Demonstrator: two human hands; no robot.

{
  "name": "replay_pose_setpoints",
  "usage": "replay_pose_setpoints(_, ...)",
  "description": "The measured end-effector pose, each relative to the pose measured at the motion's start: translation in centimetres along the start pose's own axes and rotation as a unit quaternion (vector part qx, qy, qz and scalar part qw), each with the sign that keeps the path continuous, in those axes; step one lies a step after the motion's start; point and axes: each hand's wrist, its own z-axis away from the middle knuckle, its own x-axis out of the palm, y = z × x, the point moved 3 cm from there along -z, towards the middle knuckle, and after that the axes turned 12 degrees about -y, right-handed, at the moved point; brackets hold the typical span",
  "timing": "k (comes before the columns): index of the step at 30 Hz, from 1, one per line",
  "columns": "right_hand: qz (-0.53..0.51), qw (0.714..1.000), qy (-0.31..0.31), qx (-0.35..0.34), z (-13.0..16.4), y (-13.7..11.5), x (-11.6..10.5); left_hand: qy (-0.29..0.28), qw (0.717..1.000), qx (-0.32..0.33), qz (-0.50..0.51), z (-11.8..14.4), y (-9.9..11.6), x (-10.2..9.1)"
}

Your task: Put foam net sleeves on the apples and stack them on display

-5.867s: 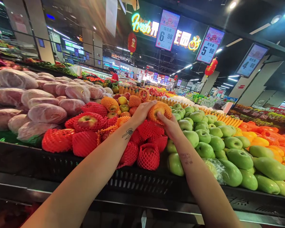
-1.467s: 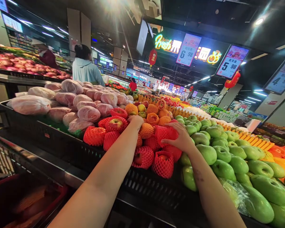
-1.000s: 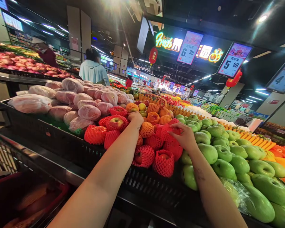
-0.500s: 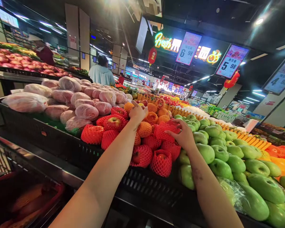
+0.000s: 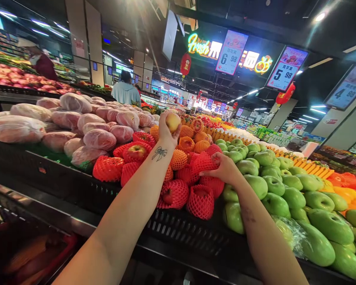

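My left hand [image 5: 169, 128] is closed round a bare yellowish apple [image 5: 173, 122], held up above the pile. Below it lie apples in orange foam nets [image 5: 178, 159]. My right hand [image 5: 222, 168] has its thumb and curled fingers on a red foam net [image 5: 202, 163] at the right side of the netted apples; what is inside this net cannot be made out. Around it are more apples in red foam nets [image 5: 201, 202]. Green apples [image 5: 259, 180] lie just right of my right hand.
Film-wrapped pink fruit [image 5: 99, 139] fills the left of the black crate [image 5: 184, 229]. A cart or basket with a red rim [image 5: 68, 249] is at lower left. Price signs [image 5: 231, 52] hang overhead. Two people, one in a light blue top [image 5: 126, 94], stand farther back.
My left hand has risen from among the orange-netted apples with the yellowish apple, which now shows plainly. My right hand stays at the red foam net. The view has shifted slightly.
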Motion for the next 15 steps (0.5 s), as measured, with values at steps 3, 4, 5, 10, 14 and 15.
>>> replay_pose_setpoints(3,0.042,0.998,-0.024,0.032,0.1,0.5,-0.2,-0.008,1.000,0.006,0.005,0.3,-0.1,0.3)
replay_pose_setpoints(4,0.038,0.998,-0.043,0.031,0.1,0.7,-0.1,-0.013,1.000,0.007,0.002,0.5,-0.1,0.4)
replay_pose_setpoints(5,0.023,0.998,-0.058,0.027,0.1,0.8,0.0,-0.020,1.000,0.008,0.002,0.6,-0.1,0.6)
replay_pose_setpoints(10,-0.232,0.972,-0.013,0.033,-0.3,1.6,0.6,-0.072,0.996,-0.037,0.022,1.3,-1.2,1.4)
replay_pose_setpoints(14,-0.479,0.877,0.027,0.025,-0.9,1.6,0.9,-0.150,0.986,-0.073,-0.005,2.2,-2.8,2.3)
replay_pose_setpoints(15,-0.516,0.856,0.028,0.017,-1.0,1.4,0.9,-0.170,0.982,-0.083,-0.017,2.4,-3.2,2.5)
